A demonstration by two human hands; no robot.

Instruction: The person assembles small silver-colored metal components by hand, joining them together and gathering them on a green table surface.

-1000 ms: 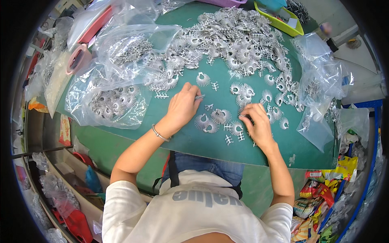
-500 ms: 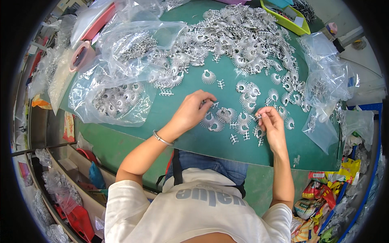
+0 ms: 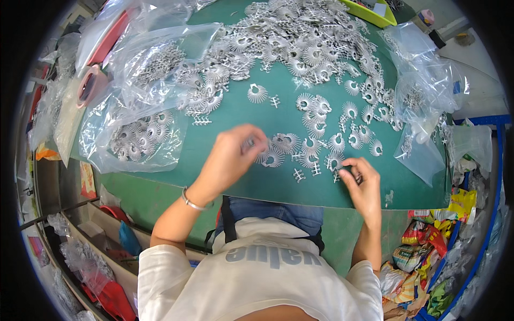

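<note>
My left hand (image 3: 230, 158), slightly blurred, is raised over the green table with its fingers curled toward the thumb. A greyish bit shows between them, too smeared to name. Just right of it lie silvery fan-shaped metal pieces (image 3: 286, 142). My right hand (image 3: 365, 187) is near the table's front edge, fingers bent in; a small dark grey thing shows inside, its kind hidden. Close to its thumb are a fan-shaped piece (image 3: 334, 160) and a small branched metal piece (image 3: 336, 175). More branched pieces (image 3: 299, 175) lie between my hands.
A large heap of metal pieces (image 3: 300, 40) covers the table's far side. Clear plastic bags with pieces lie at left (image 3: 142, 136) and right (image 3: 415, 99). A pink tape roll (image 3: 92, 85) stands far left, a yellow-green tray (image 3: 372, 13) at the back.
My left hand has drawn back left, away from the fan-shaped pieces. My right hand has moved nearer the table's front edge. The whole view has shifted slightly.
</note>
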